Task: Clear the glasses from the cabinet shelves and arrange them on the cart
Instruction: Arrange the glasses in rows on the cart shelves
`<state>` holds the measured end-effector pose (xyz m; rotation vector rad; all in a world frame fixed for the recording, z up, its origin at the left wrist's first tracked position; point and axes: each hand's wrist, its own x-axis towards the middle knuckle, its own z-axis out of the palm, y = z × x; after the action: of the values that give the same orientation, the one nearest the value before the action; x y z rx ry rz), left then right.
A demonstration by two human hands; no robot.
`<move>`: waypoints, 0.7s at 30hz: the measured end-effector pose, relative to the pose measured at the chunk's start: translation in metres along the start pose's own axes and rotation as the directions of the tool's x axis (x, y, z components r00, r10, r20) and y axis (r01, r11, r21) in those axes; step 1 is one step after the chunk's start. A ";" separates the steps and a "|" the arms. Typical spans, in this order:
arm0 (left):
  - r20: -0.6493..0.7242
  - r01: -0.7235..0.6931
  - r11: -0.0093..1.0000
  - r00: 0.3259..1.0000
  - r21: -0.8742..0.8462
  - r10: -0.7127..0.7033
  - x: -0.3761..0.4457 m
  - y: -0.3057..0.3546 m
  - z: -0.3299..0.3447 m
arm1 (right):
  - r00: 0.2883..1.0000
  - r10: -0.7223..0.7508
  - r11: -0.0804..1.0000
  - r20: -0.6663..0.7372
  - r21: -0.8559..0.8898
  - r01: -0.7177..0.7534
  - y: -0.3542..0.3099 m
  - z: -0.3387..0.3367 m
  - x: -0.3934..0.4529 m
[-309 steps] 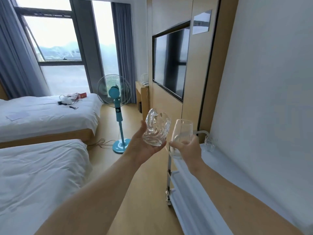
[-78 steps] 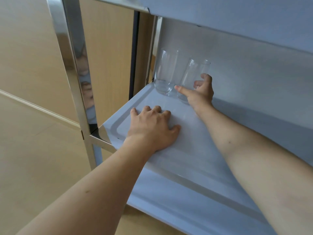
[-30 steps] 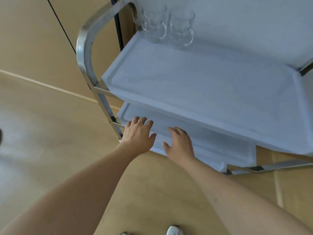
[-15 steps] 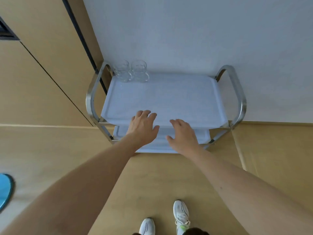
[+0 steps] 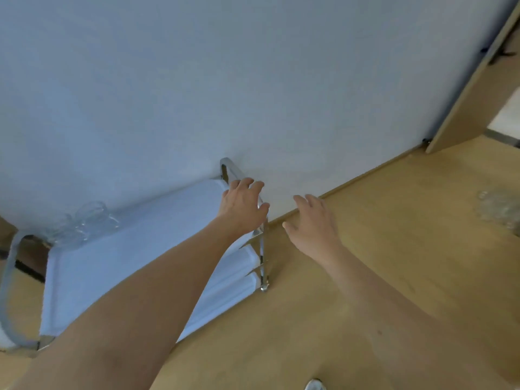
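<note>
Steel cart [image 5: 261, 249] rail sits under my left hand [image 5: 242, 204], fingers spread; my right hand [image 5: 312, 220] hovers empty at three o'clock; glasses [image 5: 84, 220] at nine.

clear glasses [image 5: 84, 220] upright, cart [image 5: 118, 266] top corner.

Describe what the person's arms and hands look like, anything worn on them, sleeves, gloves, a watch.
Both arms are bare as far up as the picture shows: no sleeves in view. The left hand and right hand wear no gloves, and no watch, bracelet or ring shows on either wrist or on the fingers. The picture is slightly blurred, so fine details cannot be made out.
</note>
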<state>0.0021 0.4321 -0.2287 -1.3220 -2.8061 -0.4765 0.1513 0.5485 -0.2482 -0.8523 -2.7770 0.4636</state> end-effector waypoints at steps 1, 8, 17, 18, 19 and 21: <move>0.012 -0.036 0.999 0.999 -0.007 0.036 0.014 0.020 0.005 | 0.999 0.041 0.999 -0.018 -0.008 -0.041 0.020 -0.008 0.002; 0.068 -0.266 0.964 0.962 -0.013 0.266 0.100 0.151 0.048 | 0.959 0.267 0.962 -0.097 -0.031 -0.271 0.148 -0.061 0.019; 0.130 -0.459 0.885 0.875 -0.079 0.466 0.183 0.285 0.110 | 0.874 0.467 0.876 -0.133 -0.060 -0.478 0.280 -0.102 0.029; 0.140 -0.488 0.868 0.857 -0.086 0.496 0.189 0.299 0.116 | 0.860 0.490 0.863 -0.141 -0.060 -0.501 0.292 -0.106 0.031; 0.149 -0.521 0.849 0.836 -0.086 0.528 0.196 0.312 0.123 | 0.847 0.510 0.850 -0.151 -0.064 -0.524 0.303 -0.109 0.033; 0.165 -0.574 0.814 0.797 -0.090 0.581 0.213 0.337 0.135 | 0.817 0.551 0.819 -0.170 -0.078 -0.568 0.326 -0.115 0.038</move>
<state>0.1356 0.8311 -0.2384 -2.2147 -2.3140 -0.3876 0.3187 0.8531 -0.2525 -1.6820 -2.4038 0.2946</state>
